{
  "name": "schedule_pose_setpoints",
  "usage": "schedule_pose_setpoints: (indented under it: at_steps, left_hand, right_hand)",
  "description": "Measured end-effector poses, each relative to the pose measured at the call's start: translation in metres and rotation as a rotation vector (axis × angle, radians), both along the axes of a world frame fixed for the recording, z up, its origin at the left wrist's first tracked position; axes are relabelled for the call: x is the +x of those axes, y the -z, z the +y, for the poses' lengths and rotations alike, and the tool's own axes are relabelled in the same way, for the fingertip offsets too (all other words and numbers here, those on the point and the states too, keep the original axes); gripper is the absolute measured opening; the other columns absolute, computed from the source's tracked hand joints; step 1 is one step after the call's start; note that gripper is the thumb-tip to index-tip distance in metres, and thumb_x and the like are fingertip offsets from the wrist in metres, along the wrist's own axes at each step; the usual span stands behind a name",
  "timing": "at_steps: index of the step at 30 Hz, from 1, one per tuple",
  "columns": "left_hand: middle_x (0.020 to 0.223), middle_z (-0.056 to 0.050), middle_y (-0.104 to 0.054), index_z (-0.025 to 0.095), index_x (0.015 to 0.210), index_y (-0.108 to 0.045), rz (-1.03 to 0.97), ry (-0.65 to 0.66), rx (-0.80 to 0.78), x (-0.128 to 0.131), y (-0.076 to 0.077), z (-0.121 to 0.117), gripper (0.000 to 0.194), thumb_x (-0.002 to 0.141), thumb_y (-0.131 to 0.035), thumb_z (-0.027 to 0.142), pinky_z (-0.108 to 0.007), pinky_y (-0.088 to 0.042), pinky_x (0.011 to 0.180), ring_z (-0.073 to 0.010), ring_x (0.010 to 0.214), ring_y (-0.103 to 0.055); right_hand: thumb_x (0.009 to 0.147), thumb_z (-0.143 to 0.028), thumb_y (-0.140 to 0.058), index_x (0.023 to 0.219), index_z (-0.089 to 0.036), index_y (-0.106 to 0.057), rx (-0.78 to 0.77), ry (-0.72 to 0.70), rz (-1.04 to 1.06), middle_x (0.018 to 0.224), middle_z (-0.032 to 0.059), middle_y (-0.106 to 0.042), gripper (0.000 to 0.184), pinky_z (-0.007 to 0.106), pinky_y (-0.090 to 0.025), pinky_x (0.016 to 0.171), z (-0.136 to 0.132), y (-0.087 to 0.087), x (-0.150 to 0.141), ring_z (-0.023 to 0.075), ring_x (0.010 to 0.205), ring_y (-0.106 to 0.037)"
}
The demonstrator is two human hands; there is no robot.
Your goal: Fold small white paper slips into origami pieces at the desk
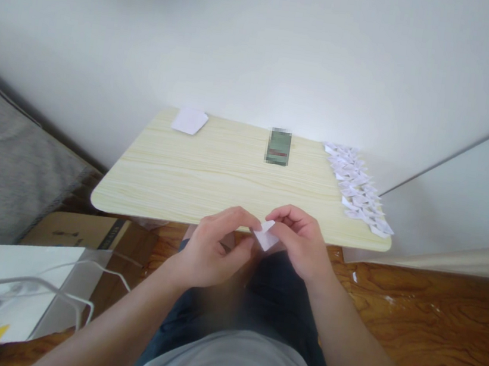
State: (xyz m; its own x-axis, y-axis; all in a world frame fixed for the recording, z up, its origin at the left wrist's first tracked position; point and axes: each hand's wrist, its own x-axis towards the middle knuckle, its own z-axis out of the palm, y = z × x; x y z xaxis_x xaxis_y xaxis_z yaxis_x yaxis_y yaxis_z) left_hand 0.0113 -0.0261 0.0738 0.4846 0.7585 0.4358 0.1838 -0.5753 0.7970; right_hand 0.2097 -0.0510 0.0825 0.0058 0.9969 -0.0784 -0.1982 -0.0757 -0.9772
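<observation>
A small folded piece of white paper (pixel 267 237) is held between my two hands, just in front of the table's near edge and above my lap. My left hand (pixel 220 246) pinches its left side between thumb and fingers. On the other side my right hand (pixel 298 238) grips the paper's upper right, thumb laid over it and fingers curled behind. Along the right end of the table (pixel 218 173) lie many small folded white paper pieces (pixel 356 186) in overlapping rows. A stack of flat white paper (pixel 189 121) rests at the back left.
A blurred green rectangular item (pixel 278 147) lies near the table's back edge, against the white wall (pixel 262 47). At lower left are a white box (pixel 0 289) with white cables and a cardboard box (pixel 76 230). A paper scrap (pixel 354 277) is on the wooden floor (pixel 422 338).
</observation>
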Motion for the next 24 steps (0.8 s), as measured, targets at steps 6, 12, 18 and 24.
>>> schedule_pose_setpoints:
  at_steps: [6, 12, 18, 24]
  left_hand:
    - [0.095, -0.007, -0.073, 0.021, 0.100, -0.071, -0.101, -0.055, -0.202, 0.0009, 0.0065, -0.0017, 0.009, 0.092, -0.068, 0.021, -0.034, -0.056, 0.079, -0.0202, 0.086, -0.069]
    - [0.097, -0.007, -0.071, 0.021, 0.104, -0.067, -0.141, -0.101, -0.192, 0.0055, 0.0075, -0.0023, 0.013, 0.091, -0.070, 0.021, -0.034, -0.057, 0.080, -0.0201, 0.089, -0.069]
    - [0.096, -0.005, -0.071, 0.022, 0.106, -0.065, -0.043, -0.176, -0.059, 0.0081, 0.0055, -0.0030, 0.018, 0.089, -0.071, 0.017, -0.032, -0.056, 0.080, -0.0175, 0.088, -0.068]
    - [0.100, -0.005, -0.070, 0.021, 0.107, -0.064, -0.014, -0.185, -0.027, 0.0062, 0.0065, -0.0010, 0.020, 0.089, -0.071, 0.017, -0.032, -0.056, 0.084, -0.0178, 0.090, -0.069]
  right_hand:
    - [0.081, -0.022, -0.080, 0.089, -0.020, -0.072, 0.126, -0.008, -0.102, 0.077, -0.0007, -0.069, 0.011, 0.023, -0.053, 0.064, -0.0012, -0.0004, 0.0007, 0.0124, 0.070, -0.063]
    - [0.089, -0.026, -0.071, 0.092, -0.023, -0.074, 0.131, 0.024, -0.136, 0.081, 0.0003, -0.070, 0.005, 0.027, -0.054, 0.068, -0.0030, -0.0025, 0.0002, 0.0152, 0.074, -0.064]
    - [0.085, -0.035, -0.079, 0.095, -0.023, -0.076, 0.024, -0.069, -0.047, 0.084, 0.0023, -0.075, 0.016, 0.032, -0.057, 0.071, -0.0031, 0.0043, 0.0003, 0.0192, 0.075, -0.070]
    - [0.085, -0.037, -0.081, 0.080, -0.022, -0.074, 0.104, -0.065, -0.214, 0.078, 0.0014, -0.073, 0.018, 0.029, -0.050, 0.067, -0.0035, 0.0045, 0.0061, 0.0168, 0.071, -0.064]
